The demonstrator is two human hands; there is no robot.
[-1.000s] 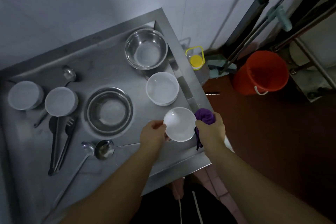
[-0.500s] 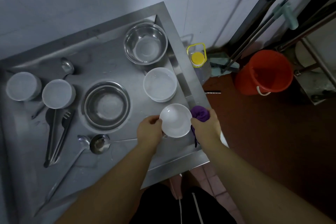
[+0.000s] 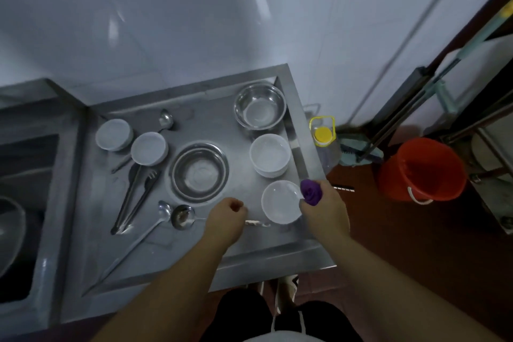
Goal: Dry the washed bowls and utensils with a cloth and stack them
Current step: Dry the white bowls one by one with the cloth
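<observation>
The right hand [image 3: 323, 209] grips a purple cloth [image 3: 311, 191] beside a small white bowl [image 3: 281, 201]. The left hand [image 3: 226, 214] is curled, holding nothing.

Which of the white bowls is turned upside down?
The two at the left, the far-left bowl and its neighbour, show flat bottoms. The stacked bowl and the one beside the right hand are open upward.
</observation>
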